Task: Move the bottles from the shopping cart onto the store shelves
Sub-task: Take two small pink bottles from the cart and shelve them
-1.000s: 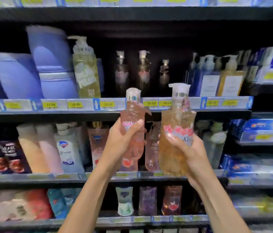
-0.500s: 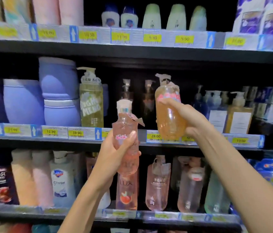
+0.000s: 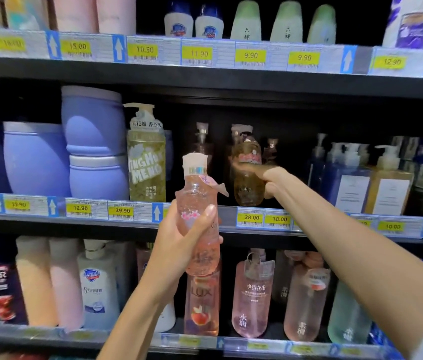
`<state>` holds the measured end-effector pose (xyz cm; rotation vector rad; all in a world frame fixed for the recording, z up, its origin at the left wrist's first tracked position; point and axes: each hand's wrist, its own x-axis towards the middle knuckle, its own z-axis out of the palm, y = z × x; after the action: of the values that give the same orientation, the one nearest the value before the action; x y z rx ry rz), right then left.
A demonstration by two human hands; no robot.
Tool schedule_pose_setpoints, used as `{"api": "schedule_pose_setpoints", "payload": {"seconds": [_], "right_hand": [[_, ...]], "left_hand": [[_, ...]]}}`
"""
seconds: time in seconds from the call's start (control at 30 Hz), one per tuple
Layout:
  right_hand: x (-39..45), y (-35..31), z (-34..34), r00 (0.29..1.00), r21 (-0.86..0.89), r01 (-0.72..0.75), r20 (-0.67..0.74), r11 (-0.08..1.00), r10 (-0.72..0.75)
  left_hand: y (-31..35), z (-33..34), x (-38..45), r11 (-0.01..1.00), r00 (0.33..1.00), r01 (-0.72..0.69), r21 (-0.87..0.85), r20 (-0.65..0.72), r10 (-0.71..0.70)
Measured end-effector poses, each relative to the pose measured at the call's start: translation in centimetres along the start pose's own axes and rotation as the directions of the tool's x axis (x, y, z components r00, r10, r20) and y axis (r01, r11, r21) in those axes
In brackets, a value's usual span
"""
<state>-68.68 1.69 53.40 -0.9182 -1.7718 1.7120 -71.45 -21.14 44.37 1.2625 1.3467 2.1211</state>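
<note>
Black shelves (image 3: 205,81) fill my view, three levels, each edged with a strip of yellow price tags (image 3: 250,56). On the middle level, at the left, big purple tubs (image 3: 93,120) are stacked, and beside them stands a green pump bottle (image 3: 146,165). At the right of this level I see blue and amber pump bottles (image 3: 390,183) with white labels. The lower level carries pink pouches (image 3: 253,294) and a Lux bottle (image 3: 201,305).

My right hand (image 3: 270,178) reaches over the middle level's edge and grasps the amber bottle (image 3: 246,175) by its side; the bottle is upright above the shelf, in front of some dark pump bottles (image 3: 202,141) at the back. I cannot tell if its base touches the shelf. The hand is a little blurred.

My left hand (image 3: 179,242) grips the pink bottle (image 3: 197,214) around its body, thumb on the front. This bottle is held upright in the air before the shelf edge, covering part of the tag strip and the top of the Lux bottle.
</note>
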Motion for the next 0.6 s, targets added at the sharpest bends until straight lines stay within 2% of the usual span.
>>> {"api": "schedule_pose_setpoints", "payload": {"seconds": [0.4,0.6], "right_hand": [[3.6,0.0,0.9,0.973,-0.285,0.206,-0.047,0.936,-0.228],[4.9,0.4,0.6,0.954,-0.320,0.260,-0.063,0.911,-0.294]], "left_hand": [[-0.7,-0.9,-0.1,1.000,0.999,0.014,-0.019,-0.034,-0.014],[-0.9,-1.3,-0.1,1.000,0.997,0.020,-0.021,-0.078,-0.022]]}}
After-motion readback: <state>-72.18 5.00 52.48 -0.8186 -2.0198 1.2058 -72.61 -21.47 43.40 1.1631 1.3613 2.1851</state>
